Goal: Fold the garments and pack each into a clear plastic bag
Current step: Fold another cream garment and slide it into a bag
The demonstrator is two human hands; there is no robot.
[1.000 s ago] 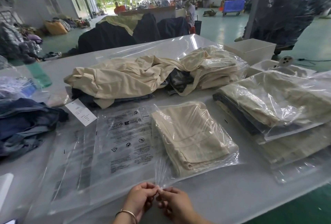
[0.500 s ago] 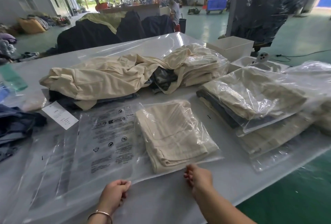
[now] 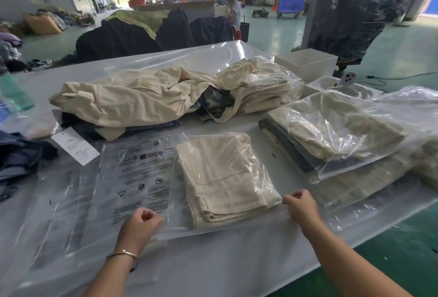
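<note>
Low in the centre of the frame, a folded cream cotton garment [image 3: 222, 178] lies inside a clear plastic bag printed with black warning text [image 3: 139, 175], flat on the white table [image 3: 213, 261]. Both hands work the bag's near edge, the garment between them. At lower left, the left hand [image 3: 139, 225], curled, pinches the plastic edge. At right, the right hand [image 3: 302, 206] pinches the corner just beside the garment, forearm reaching in from lower right.
</note>
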